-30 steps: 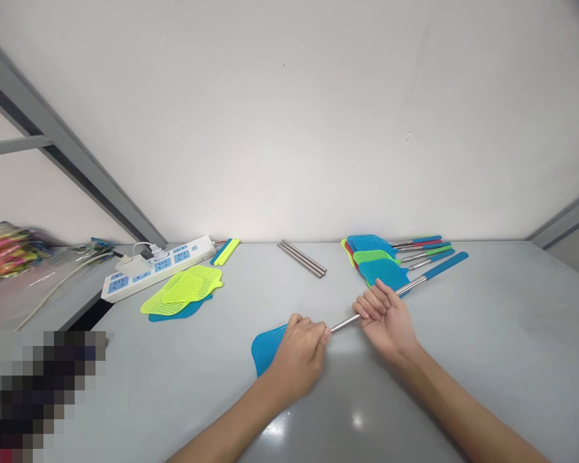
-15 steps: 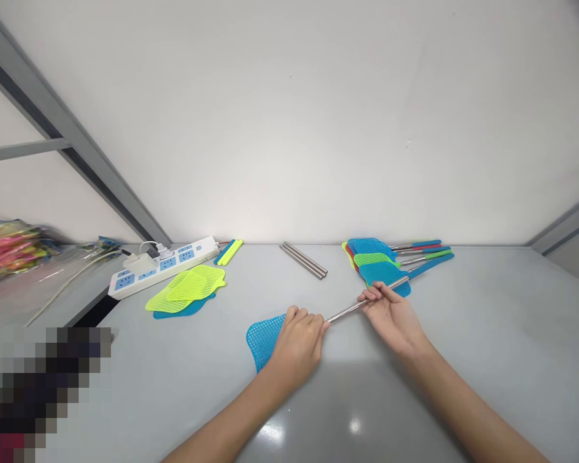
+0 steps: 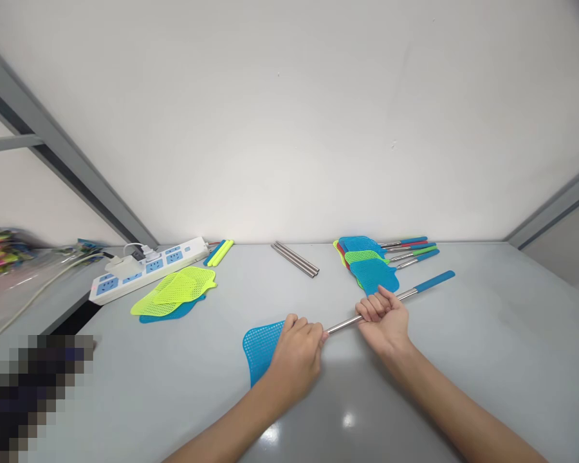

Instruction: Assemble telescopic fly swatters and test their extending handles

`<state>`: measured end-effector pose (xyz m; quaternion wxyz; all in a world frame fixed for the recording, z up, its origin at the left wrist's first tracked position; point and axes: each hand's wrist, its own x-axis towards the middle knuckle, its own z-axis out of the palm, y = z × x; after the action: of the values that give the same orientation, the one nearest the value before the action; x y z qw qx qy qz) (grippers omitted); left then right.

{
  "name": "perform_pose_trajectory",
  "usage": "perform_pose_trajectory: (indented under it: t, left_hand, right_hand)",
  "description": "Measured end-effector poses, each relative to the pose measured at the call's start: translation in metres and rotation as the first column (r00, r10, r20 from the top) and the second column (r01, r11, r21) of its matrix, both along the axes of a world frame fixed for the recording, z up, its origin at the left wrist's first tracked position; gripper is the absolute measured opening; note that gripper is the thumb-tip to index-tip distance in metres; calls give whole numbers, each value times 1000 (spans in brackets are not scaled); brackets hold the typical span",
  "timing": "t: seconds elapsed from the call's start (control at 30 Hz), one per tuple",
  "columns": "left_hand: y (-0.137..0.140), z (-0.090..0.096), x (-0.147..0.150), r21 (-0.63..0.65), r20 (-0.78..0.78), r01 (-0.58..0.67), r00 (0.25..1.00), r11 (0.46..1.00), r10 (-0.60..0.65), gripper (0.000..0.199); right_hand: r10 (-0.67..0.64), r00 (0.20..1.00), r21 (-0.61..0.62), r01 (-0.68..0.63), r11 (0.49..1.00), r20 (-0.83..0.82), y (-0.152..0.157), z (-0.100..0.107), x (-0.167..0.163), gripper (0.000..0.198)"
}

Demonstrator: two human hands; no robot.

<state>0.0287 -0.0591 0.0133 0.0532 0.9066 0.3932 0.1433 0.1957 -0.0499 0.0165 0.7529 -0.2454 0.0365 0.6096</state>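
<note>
Blue fly swatter (image 3: 259, 347) slants over the grey table (image 3: 502, 334), the left hand (image 3: 299, 354) clamped on its head end and the right hand (image 3: 385, 320) wrapped around its metal shaft (image 3: 343, 325), with piled swatters (image 3: 374, 275) and metal tubes (image 3: 295, 259) lying beyond.

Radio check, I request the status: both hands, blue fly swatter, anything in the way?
Left grip shut on blue fly swatter, beside its mesh head; right grip shut around its metal shaft. Handle free. Swatter pile just beyond right grip, contact unclear.
</note>
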Motion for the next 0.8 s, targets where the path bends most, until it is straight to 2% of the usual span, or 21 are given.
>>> perform_pose_trajectory:
  t: [0.2,0.47,0.8]
  left_hand:
    - [1,1,0,-47,17,11,1000,999,-10,33]
    - [2,1,0,-111,79,27,997,993,-18,33]
    - [4,2,-1,-119,39,28,999,992,-24,33]
  right_hand:
    - [-15,999,-11,14,1000,-42,-1,0,-5,42]
    - [-4,1000,30,3,1000,15,-1,-5,-10,43]
    - [29,999,56,-26,998,-40,-1,-4,-11,43]
